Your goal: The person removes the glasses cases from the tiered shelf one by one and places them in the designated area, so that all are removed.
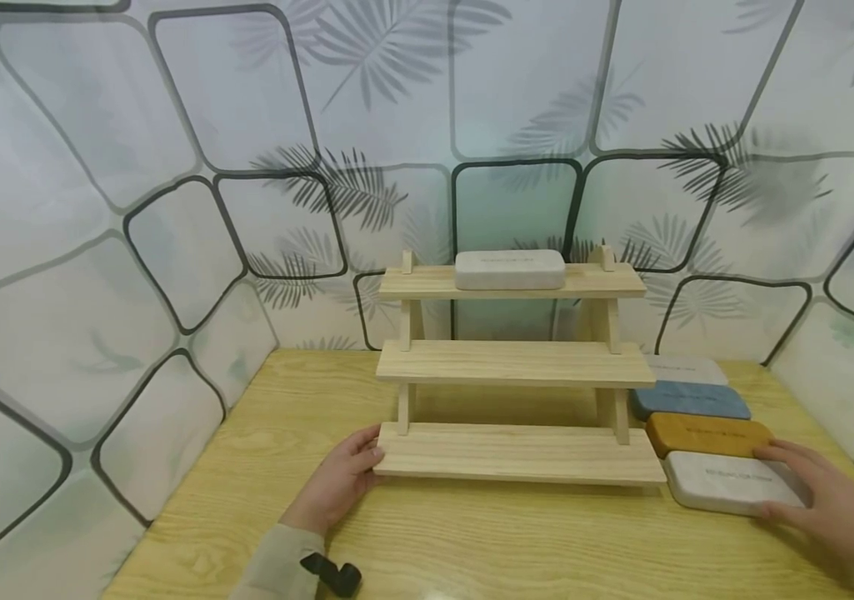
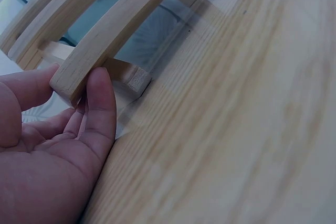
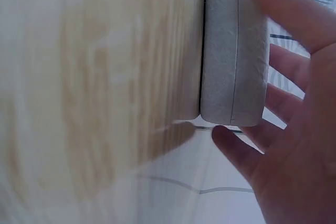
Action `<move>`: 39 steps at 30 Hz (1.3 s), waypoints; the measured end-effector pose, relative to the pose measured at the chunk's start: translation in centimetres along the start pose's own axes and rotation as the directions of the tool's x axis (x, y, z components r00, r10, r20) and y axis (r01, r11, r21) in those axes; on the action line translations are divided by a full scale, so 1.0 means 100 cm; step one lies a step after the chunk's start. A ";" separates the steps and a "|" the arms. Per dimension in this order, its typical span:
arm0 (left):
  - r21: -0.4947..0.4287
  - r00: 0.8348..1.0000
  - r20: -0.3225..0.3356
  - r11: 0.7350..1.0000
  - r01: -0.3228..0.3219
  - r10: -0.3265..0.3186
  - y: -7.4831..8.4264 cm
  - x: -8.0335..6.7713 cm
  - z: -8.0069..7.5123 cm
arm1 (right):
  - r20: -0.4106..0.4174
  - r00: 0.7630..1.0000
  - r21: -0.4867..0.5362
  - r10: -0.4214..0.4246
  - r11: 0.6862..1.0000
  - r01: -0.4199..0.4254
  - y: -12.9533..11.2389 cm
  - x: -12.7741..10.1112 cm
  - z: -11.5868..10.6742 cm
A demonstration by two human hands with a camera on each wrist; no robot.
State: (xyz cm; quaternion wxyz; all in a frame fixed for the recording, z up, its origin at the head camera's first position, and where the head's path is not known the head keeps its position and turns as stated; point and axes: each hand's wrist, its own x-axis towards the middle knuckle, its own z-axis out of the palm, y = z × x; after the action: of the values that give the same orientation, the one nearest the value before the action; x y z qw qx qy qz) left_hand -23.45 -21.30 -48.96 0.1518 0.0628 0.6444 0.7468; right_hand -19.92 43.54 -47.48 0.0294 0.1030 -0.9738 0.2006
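Note:
A three-tier wooden display shelf (image 1: pixel 516 452) stands on the table. My left hand (image 1: pixel 340 479) pinches the left end of its lowest board, thumb on top and fingers beneath, as the left wrist view shows close up. At the right, my right hand (image 1: pixel 820 500) spreads around the right end of a white glasses case (image 1: pixel 730 482). Its thumb is at the near side and its fingers reach the far side, by an orange glasses case (image 1: pixel 707 435). In the right wrist view the white case's side seam shows, and the little finger stands apart from its end.
Behind the orange case lie a blue case (image 1: pixel 692 400) and a pale grey case (image 1: pixel 685 368), partly behind the shelf. Another white case (image 1: pixel 509 269) rests on the top board. A patterned cloth (image 1: pixel 412 100) encloses the back and sides of the wooden table (image 1: pixel 471 542).

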 end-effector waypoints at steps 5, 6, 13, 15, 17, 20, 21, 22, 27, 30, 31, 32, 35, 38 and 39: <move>-0.002 1.000 0.003 1.000 -0.005 0.005 0.000 0.001 0.000 | -0.048 0.999 0.016 -0.013 1.000 0.014 -0.010 0.000 -0.007; 0.000 1.000 0.004 1.000 -0.008 0.008 0.000 0.000 0.000 | -0.044 0.999 0.009 -0.003 1.000 0.003 -0.013 0.001 -0.009; 0.002 1.000 -0.002 1.000 -0.010 0.010 0.002 0.000 0.002 | -0.018 1.000 0.021 0.012 1.000 -0.012 -0.030 0.008 -0.021; 0.002 1.000 -0.002 1.000 -0.009 0.009 0.002 0.000 0.002 | -0.041 0.999 0.037 -0.008 0.999 0.010 -0.035 0.009 -0.022; 0.005 1.000 -0.001 1.000 -0.010 0.010 0.003 0.000 0.002 | -0.064 0.998 0.048 -0.027 0.998 0.030 -0.041 0.010 -0.023; 0.000 1.000 -0.003 1.000 -0.007 0.007 0.003 0.000 0.002 | -0.096 0.994 0.064 -0.050 0.996 0.056 -0.051 0.013 -0.026; -0.002 1.000 -0.002 1.000 -0.007 0.007 0.003 0.000 0.002 | -0.102 0.993 0.067 -0.054 0.996 0.061 -0.055 0.014 -0.027; -0.002 1.000 -0.001 1.000 -0.009 0.009 0.003 0.000 0.002 | -0.108 0.992 0.068 -0.058 0.996 0.065 -0.059 0.015 -0.028; -0.005 1.000 -0.002 1.000 -0.008 0.008 0.002 0.001 0.002 | -0.130 0.988 0.052 -0.082 0.995 0.090 -0.076 0.020 -0.032; -0.005 1.000 -0.007 1.000 -0.004 0.004 0.002 0.001 0.002 | -0.145 0.984 0.067 -0.106 0.991 0.117 -0.084 0.023 -0.034; -0.003 1.000 -0.007 1.000 -0.004 0.004 0.002 0.001 0.002 | -0.148 0.983 0.076 -0.113 0.989 0.125 -0.086 0.024 -0.034; -0.001 1.000 -0.005 1.000 -0.004 0.004 0.002 0.001 0.003 | -0.153 0.981 0.086 -0.116 0.988 0.130 -0.089 0.025 -0.035; -0.001 1.000 -0.001 1.000 -0.001 0.001 0.003 -0.001 0.003 | -0.178 0.974 0.116 -0.141 0.980 0.163 -0.096 0.029 -0.035; -0.001 1.000 -0.002 1.000 0.001 -0.001 0.004 -0.002 0.004 | -0.200 0.965 0.122 -0.172 0.972 0.199 -0.102 0.034 -0.036; 0.000 1.000 -0.005 1.000 0.003 -0.003 0.004 -0.002 0.004 | -0.208 0.961 0.124 -0.184 0.969 0.213 -0.105 0.035 -0.036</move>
State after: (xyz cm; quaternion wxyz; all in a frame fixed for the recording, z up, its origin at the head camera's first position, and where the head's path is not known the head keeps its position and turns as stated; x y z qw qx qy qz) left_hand -23.22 -21.04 -48.47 0.1512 0.0602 0.6448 0.7468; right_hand -21.10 34.91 -39.80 0.1371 0.1820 -0.9338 0.2759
